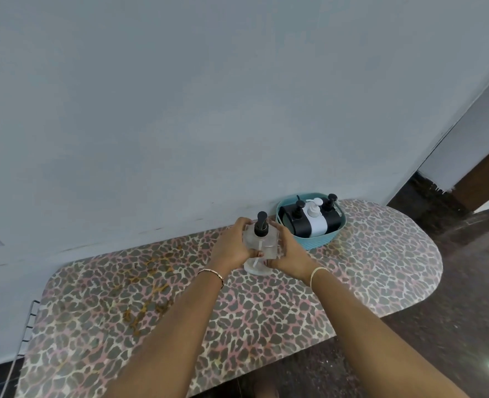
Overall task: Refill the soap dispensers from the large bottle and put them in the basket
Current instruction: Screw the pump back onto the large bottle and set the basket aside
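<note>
A clear soap dispenser (262,242) with a black pump head stands on the leopard-print board (180,311), close to the wall. My left hand (231,245) grips its left side and my right hand (287,248) grips its right side. To the right sits a light blue basket (315,241) against the wall. Inside it stand a black dispenser (295,222), a white dispenser (316,216) and another black dispenser (330,212). The large bottle is not in view.
A pale wall (180,110) rises directly behind the board. Yellowish stains (148,282) mark the board's left part. A wire rack (29,326) hangs at the board's left end. Dark polished floor (453,311) lies to the right.
</note>
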